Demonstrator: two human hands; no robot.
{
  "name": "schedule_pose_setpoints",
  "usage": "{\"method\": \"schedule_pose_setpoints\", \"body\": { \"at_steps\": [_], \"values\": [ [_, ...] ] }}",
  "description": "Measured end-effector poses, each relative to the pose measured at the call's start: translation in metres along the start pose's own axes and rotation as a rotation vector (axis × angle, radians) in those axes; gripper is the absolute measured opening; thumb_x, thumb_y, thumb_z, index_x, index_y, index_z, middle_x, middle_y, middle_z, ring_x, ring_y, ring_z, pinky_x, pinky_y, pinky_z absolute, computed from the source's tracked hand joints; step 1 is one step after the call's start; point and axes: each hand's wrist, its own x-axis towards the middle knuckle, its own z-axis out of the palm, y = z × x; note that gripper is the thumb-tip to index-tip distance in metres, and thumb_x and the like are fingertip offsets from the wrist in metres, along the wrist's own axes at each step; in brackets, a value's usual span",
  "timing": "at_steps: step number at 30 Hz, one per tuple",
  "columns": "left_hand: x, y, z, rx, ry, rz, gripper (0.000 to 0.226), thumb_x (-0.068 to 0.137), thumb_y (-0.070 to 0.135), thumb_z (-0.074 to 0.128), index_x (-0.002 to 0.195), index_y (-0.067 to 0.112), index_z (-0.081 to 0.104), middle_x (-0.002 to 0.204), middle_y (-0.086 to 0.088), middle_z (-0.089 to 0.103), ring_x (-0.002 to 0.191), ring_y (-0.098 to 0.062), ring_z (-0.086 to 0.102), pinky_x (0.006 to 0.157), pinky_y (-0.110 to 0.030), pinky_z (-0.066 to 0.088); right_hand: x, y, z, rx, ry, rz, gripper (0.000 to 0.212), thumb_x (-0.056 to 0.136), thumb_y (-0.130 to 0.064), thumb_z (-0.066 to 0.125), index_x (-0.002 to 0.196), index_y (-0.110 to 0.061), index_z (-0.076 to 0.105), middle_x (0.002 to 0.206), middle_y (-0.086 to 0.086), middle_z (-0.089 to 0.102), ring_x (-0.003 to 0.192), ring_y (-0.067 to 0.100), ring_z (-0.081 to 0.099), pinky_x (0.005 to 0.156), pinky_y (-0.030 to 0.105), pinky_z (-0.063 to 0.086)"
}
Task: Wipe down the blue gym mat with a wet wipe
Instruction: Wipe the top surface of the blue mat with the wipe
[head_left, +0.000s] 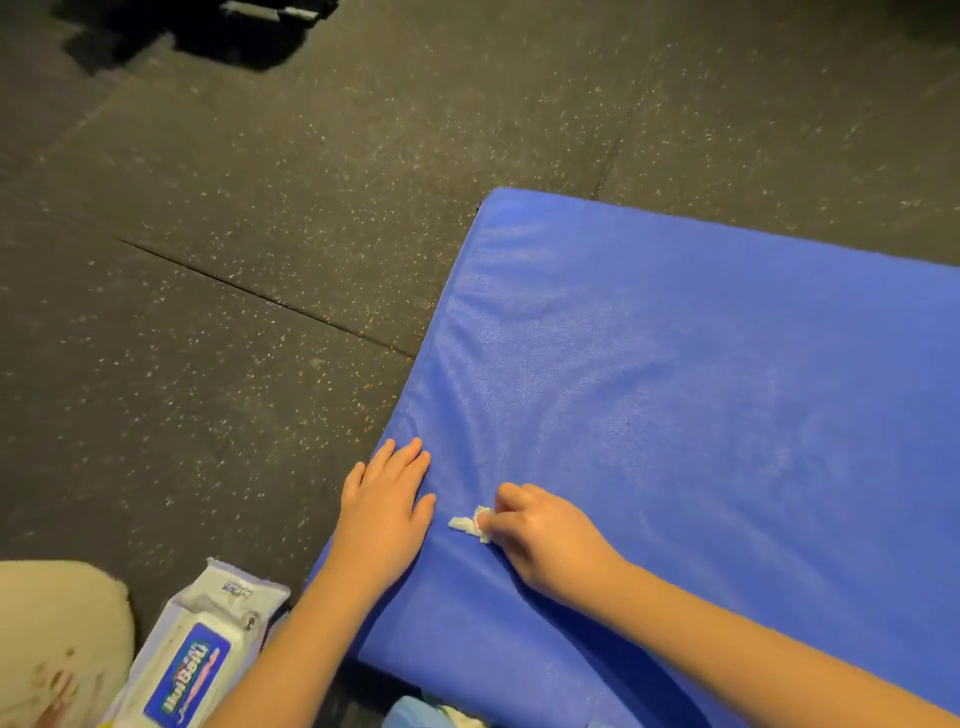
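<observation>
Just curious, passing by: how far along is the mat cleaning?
Done: a wipe is out, its pack on the floor. In hand: the right hand holds that wipe on the blue mat's near edge; the left hand rests flat. Left: seemingly most of the mat.

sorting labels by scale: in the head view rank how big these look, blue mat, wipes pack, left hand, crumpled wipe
1. blue mat
2. wipes pack, partly behind the arm
3. left hand
4. crumpled wipe, mostly in the right hand

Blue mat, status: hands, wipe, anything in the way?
Left hand flat on blue mat edge. Right hand pinches crumpled wet wipe on the mat. Wipes pack on floor beside mat, nothing blocking.
</observation>
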Motion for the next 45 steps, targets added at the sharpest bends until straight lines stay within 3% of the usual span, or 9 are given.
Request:
{"method": "schedule_pose_setpoints", "body": {
  "at_steps": [14, 19, 22, 25, 28, 30, 34, 39, 45],
  "values": [
    [-0.047, 0.004, 0.006, -0.032, -0.06, 0.137, 0.05, 0.099, 0.039, 0.046, 0.147, 0.029, 0.036, 0.157, 0.017, 0.02, 0.147, -0.009, 0.005, 0.117, -0.035, 0.001, -0.048, -0.03, -0.01, 0.13, -0.155, -0.05, 0.036, 0.094, -0.037, 0.041, 0.09, -0.017, 0.071, 0.084, -0.002, 0.053, 0.071, 0.022, 0.052, 0.057, 0.034, 0.044],
    [-0.058, 0.003, 0.005, -0.063, -0.058, 0.191, 0.045, 0.096, 0.037, 0.053, 0.14, 0.03, 0.047, 0.153, 0.016, 0.031, 0.147, -0.011, 0.011, 0.117, -0.038, 0.004, -0.061, -0.039, -0.015, 0.147, -0.162, -0.002, 0.026, 0.089, -0.031, 0.05, 0.099, -0.02, 0.072, 0.087, -0.003, 0.053, 0.076, 0.021, 0.052, 0.062, 0.03, 0.042],
    [-0.068, 0.0, -0.003, -0.072, -0.126, 0.284, 0.052, 0.086, 0.053, 0.05, 0.135, 0.034, 0.053, 0.149, 0.02, 0.034, 0.146, -0.01, 0.015, 0.117, -0.036, 0.01, -0.07, -0.042, -0.019, 0.16, -0.174, 0.018, 0.029, 0.085, -0.035, 0.051, 0.102, -0.022, 0.071, 0.09, -0.003, 0.054, 0.081, 0.02, 0.053, 0.066, 0.032, 0.044],
    [-0.084, -0.007, -0.015, -0.012, -0.256, 0.344, 0.077, 0.069, 0.07, 0.034, 0.14, 0.043, 0.041, 0.146, 0.034, 0.017, 0.146, -0.002, 0.007, 0.112, -0.021, 0.005, -0.079, -0.043, -0.02, 0.165, -0.169, 0.007, 0.03, 0.086, -0.036, 0.05, 0.101, -0.023, 0.072, 0.088, -0.001, 0.055, 0.077, 0.02, 0.053, 0.064, 0.035, 0.045],
    [-0.093, -0.017, -0.018, 0.179, -0.339, 0.383, 0.086, 0.073, 0.062, 0.054, 0.147, 0.047, 0.013, 0.147, 0.033, -0.008, 0.142, 0.002, -0.008, 0.115, -0.026, 0.001, -0.088, -0.043, -0.021, 0.159, -0.142, 0.019, 0.029, 0.088, -0.038, 0.051, 0.101, -0.022, 0.073, 0.087, 0.0, 0.056, 0.073, 0.021, 0.054, 0.062, 0.036, 0.044],
    [-0.1, -0.017, -0.01, 0.339, -0.254, 0.434, 0.099, 0.07, 0.054, 0.069, 0.15, 0.041, 0.011, 0.155, 0.021, -0.005, 0.145, -0.007, 0.001, 0.118, -0.037, 0.008, -0.091, -0.045, -0.023, 0.154, -0.124, 0.056, 0.025, 0.091, -0.034, 0.055, 0.102, -0.02, 0.072, 0.089, 0.001, 0.056, 0.074, 0.022, 0.055, 0.064, 0.036, 0.045],
    [-0.103, -0.017, 0.013, 0.577, -0.043, 0.533, 0.111, 0.032, 0.046, 0.088, 0.13, 0.016, 0.046, 0.133, -0.008, 0.058, 0.114, -0.035, 0.06, 0.085, -0.05, 0.053, -0.096, -0.046, -0.028, 0.113, -0.091, 0.177, 0.019, 0.093, -0.026, 0.058, 0.104, -0.019, 0.072, 0.092, 0.0, 0.054, 0.08, 0.023, 0.056, 0.068, 0.032, 0.041],
    [-0.102, -0.014, -0.003, 0.517, 0.173, 0.663, 0.086, 0.052, 0.032, 0.087, 0.125, 0.013, 0.046, 0.113, -0.01, 0.058, 0.098, -0.033, 0.062, 0.078, -0.042, 0.054, -0.109, -0.047, -0.04, 0.053, 0.011, 0.292, 0.02, 0.094, -0.026, 0.056, 0.102, -0.015, 0.07, 0.088, -0.003, 0.047, 0.077, 0.023, 0.053, 0.063, 0.029, 0.033],
    [-0.103, 0.016, -0.078, 0.468, 0.362, 0.822, 0.054, 0.07, 0.033, 0.076, 0.112, 0.015, 0.047, 0.093, -0.008, 0.062, 0.074, -0.031, 0.062, 0.06, -0.038, 0.054, -0.127, -0.065, -0.087, 0.104, 0.262, 0.342, 0.016, 0.092, -0.025, 0.061, 0.095, -0.014, 0.072, 0.087, 0.003, 0.055, 0.079, 0.023, 0.056, 0.069, 0.035, 0.043]
  ]
}}
